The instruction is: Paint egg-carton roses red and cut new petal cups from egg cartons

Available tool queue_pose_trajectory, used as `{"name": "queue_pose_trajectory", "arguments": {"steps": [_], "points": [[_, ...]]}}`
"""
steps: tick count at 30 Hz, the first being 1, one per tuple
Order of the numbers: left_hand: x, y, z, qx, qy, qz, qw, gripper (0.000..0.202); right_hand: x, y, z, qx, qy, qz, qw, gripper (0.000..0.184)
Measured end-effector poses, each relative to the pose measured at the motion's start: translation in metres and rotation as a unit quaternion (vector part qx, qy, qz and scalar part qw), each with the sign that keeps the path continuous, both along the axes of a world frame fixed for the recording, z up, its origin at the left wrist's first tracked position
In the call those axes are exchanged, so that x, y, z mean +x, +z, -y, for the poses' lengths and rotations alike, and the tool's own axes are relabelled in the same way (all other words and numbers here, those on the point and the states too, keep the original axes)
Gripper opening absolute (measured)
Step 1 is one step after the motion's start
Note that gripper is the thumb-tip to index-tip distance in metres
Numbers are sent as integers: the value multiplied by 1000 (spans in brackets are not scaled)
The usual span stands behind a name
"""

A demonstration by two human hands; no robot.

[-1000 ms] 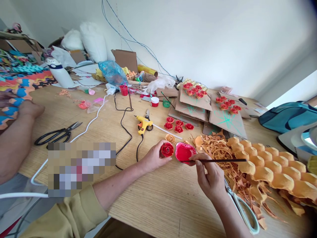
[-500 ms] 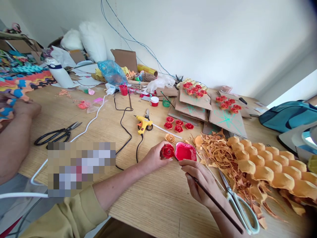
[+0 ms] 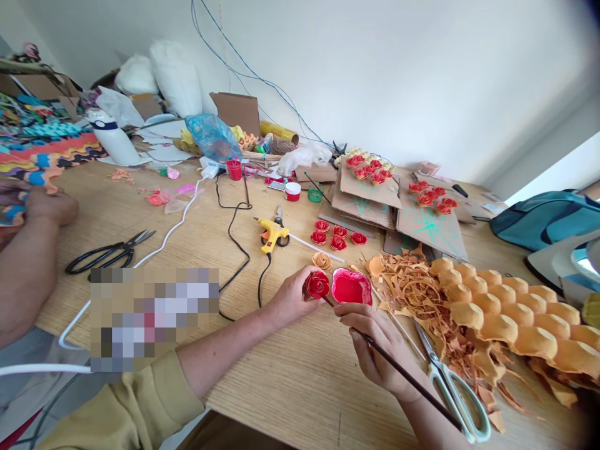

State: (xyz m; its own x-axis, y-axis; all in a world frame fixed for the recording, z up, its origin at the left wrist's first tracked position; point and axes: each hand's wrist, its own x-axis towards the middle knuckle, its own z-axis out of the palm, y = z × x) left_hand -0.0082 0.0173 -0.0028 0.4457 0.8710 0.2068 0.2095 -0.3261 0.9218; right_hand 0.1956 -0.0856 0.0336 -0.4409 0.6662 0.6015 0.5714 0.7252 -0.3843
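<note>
Near the middle of the table, my left hand (image 3: 296,291) pinches a red-painted rose (image 3: 319,284) by its side. My right hand (image 3: 375,340) grips a long dark paintbrush (image 3: 407,373), its tip reaching the rose's lower right edge. A small dish of red paint (image 3: 351,289) sits just beyond my right fingers, beside the rose. Past my left hand lies an unpainted orange rose (image 3: 322,260). Several finished red roses (image 3: 338,244) rest on the wood behind it.
To the right are orange scraps (image 3: 417,294), an egg tray (image 3: 506,306) and white-handled scissors (image 3: 457,390). A yellow glue gun (image 3: 272,232) and black scissors (image 3: 110,252) lie left. Cardboard sheets (image 3: 365,206) hold more roses. Another person's hand (image 3: 49,206) holds coloured strips at far left.
My right hand has shifted slightly left, bringing the brush tip closer onto the rose. At far left, the other person's coloured strips moved a little.
</note>
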Motion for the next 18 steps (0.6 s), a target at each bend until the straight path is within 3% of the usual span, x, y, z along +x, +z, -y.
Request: {"name": "queue_pose_trajectory", "arguments": {"steps": [8, 12, 18], "points": [[-1, -1, -3, -5, 3, 1, 1000, 46, 4, 2, 3, -1, 0, -22, 1000, 31], [-1, -6, -6, -44, -10, 38, 998, 49, 3, 5, 3, 13, -13, -47, 999, 31], [0, -8, -10, -140, -33, 129, 981, 56, 8, -1, -3, 25, -104, -118, 987, 26]]}}
